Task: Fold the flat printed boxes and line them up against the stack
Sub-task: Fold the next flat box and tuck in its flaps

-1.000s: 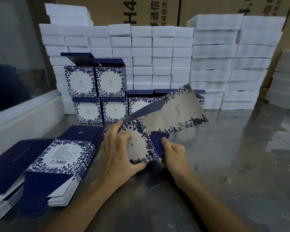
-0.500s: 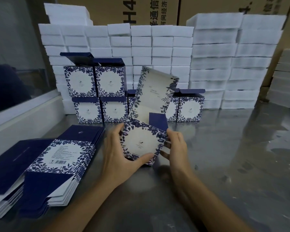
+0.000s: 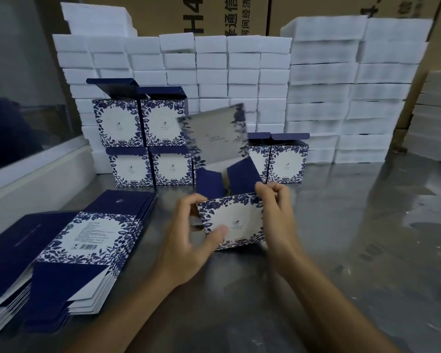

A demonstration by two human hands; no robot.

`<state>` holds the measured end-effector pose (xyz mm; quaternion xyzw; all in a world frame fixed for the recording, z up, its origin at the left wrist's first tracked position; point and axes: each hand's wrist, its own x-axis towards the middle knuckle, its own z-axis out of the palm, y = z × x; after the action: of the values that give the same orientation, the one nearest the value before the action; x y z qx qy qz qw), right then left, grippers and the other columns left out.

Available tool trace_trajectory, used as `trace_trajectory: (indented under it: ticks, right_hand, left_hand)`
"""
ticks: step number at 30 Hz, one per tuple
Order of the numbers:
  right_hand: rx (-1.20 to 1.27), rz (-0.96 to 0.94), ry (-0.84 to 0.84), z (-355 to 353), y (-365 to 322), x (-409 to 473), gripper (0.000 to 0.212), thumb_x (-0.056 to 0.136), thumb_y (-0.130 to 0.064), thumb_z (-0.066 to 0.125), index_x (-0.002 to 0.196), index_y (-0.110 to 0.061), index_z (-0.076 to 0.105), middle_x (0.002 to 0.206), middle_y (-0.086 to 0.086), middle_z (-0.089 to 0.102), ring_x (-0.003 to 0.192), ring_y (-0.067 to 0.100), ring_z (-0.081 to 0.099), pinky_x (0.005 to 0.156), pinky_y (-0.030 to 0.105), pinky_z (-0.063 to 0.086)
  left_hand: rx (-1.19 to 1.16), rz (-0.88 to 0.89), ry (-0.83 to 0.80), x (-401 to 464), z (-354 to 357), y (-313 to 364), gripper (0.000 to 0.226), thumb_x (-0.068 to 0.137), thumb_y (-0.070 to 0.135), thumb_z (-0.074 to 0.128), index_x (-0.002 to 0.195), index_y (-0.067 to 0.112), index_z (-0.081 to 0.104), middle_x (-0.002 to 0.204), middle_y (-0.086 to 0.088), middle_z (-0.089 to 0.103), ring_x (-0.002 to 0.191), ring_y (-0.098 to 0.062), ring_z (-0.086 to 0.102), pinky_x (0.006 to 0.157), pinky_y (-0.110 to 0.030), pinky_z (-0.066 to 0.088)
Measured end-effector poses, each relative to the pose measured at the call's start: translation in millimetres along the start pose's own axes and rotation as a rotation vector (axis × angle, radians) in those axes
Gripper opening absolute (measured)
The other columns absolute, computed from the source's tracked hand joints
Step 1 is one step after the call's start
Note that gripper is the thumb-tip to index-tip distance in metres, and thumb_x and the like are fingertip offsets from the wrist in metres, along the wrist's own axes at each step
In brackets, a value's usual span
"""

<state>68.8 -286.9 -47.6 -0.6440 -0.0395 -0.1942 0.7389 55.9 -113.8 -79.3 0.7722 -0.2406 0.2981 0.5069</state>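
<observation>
A blue-and-white floral printed box (image 3: 236, 221) is squared up above the steel table, its front panel facing me and its top flaps standing open. My left hand (image 3: 191, 240) grips its left side, thumb on the front panel. My right hand (image 3: 276, 215) pinches its upper right corner by a dark blue flap. The large lid panel (image 3: 215, 135) sticks up, blurred. Several folded boxes (image 3: 140, 146) stand in two tiers against the white foam-block stack (image 3: 214, 72) behind. A pile of flat printed boxes (image 3: 84, 240) lies at my left.
A second pile of dark blue flats (image 3: 8, 253) sits at the far left. A white ledge with a glass pane (image 3: 31, 174) runs along the left. More foam stacks (image 3: 354, 98) and brown cartons (image 3: 239, 14) stand behind.
The flat sheet has been opened into a box shape and turned front-on. My right hand moved up from the lower edge to the top right corner, and the lid panel swung upright.
</observation>
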Motion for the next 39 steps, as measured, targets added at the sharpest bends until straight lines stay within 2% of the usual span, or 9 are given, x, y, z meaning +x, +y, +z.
trace_trajectory:
  ticks: [2,5,8,10,13,16,26,32,39]
  right_hand:
    - [-0.031,-0.109,0.026,-0.3,-3.3,-3.1,0.034,0.078,-0.055,0.060,0.092,-0.024,0.056,0.076,-0.023,0.063,0.074,-0.003,0.057,0.074,0.024,0.045]
    - [-0.091,-0.259,0.032,0.5,-8.4,-10.3,0.036,0.078,-0.058,0.057,0.091,-0.024,0.059,0.078,-0.023,0.063,0.075,-0.004,0.057,0.068,0.014,0.045]
    - [-0.169,-0.358,0.000,0.6,-9.0,-16.4,0.036,0.081,-0.056,0.056,0.097,-0.025,0.063,0.094,-0.012,0.067,0.092,0.008,0.063,0.076,0.028,0.052]
    - [-0.251,-0.439,-0.015,-0.3,-7.7,-18.8,0.039,0.083,-0.054,0.058,0.104,-0.023,0.066,0.105,-0.004,0.068,0.104,0.019,0.063,0.085,0.045,0.053]
    - [-0.320,-0.572,0.003,-2.0,-5.7,-19.3,0.040,0.085,-0.051,0.061,0.106,-0.017,0.068,0.109,-0.006,0.069,0.108,0.020,0.063,0.090,0.047,0.051]
    - [-0.328,-0.609,0.023,-4.0,-5.0,-19.0,0.039,0.086,-0.050,0.061,0.105,-0.017,0.070,0.109,-0.008,0.070,0.108,0.018,0.064,0.090,0.046,0.051]
    - [-0.273,-0.472,0.135,0.8,-5.5,-17.6,0.041,0.081,-0.059,0.063,0.103,-0.025,0.068,0.101,-0.010,0.068,0.102,0.017,0.063,0.088,0.047,0.051]
    - [-0.267,-0.428,0.134,0.9,-5.8,-17.4,0.043,0.080,-0.062,0.063,0.103,-0.026,0.067,0.102,-0.013,0.067,0.104,0.013,0.062,0.090,0.043,0.051]
    - [-0.208,-0.321,0.154,-4.8,-6.3,-11.3,0.051,0.078,-0.066,0.061,0.104,-0.023,0.068,0.105,-0.004,0.069,0.105,0.016,0.063,0.094,0.047,0.049]
  left_hand:
    - [-0.102,-0.054,0.087,5.2,-1.4,3.8,0.028,0.085,0.051,0.057,0.105,0.034,0.049,0.093,0.019,0.059,0.081,-0.009,0.060,0.073,-0.034,0.052]
    - [-0.250,-0.265,0.205,11.7,-1.9,8.4,0.031,0.096,0.051,0.050,0.087,0.021,0.048,0.068,0.013,0.056,0.063,-0.007,0.054,0.059,-0.030,0.050]
    - [-0.368,-0.496,0.265,13.0,-5.7,0.2,0.026,0.102,0.040,0.044,0.089,0.024,0.061,0.071,0.020,0.070,0.064,0.005,0.065,0.055,-0.010,0.048]
    - [-0.413,-0.621,0.296,15.8,-10.1,-8.7,0.028,0.101,0.040,0.046,0.091,0.022,0.065,0.072,0.011,0.073,0.065,-0.004,0.068,0.054,-0.019,0.052]
    - [-0.418,-0.737,0.336,18.7,-14.9,-16.6,0.034,0.100,0.031,0.052,0.070,0.015,0.057,0.053,0.001,0.058,0.048,-0.015,0.056,0.045,-0.025,0.045]
    - [-0.423,-0.746,0.339,18.0,-14.3,-18.6,0.041,0.098,0.017,0.052,0.058,0.017,0.042,0.045,0.002,0.035,0.042,-0.016,0.035,0.039,-0.022,0.029]
    - [-0.384,-0.689,0.151,12.7,-4.9,7.0,0.058,0.098,0.023,0.054,0.044,0.015,0.036,0.041,-0.004,0.032,0.035,-0.015,0.035,0.043,-0.022,0.029]
    - [-0.277,-0.663,0.086,11.5,-1.9,12.7,0.055,0.101,0.017,0.050,0.050,0.017,0.029,0.042,0.000,0.024,0.035,-0.011,0.024,0.039,-0.020,0.022]
    - [-0.343,-0.521,-0.069,6.1,-5.1,20.6,0.036,0.095,0.008,0.055,0.066,-0.010,0.045,0.050,-0.012,0.039,0.046,-0.020,0.041,0.047,-0.028,0.036]
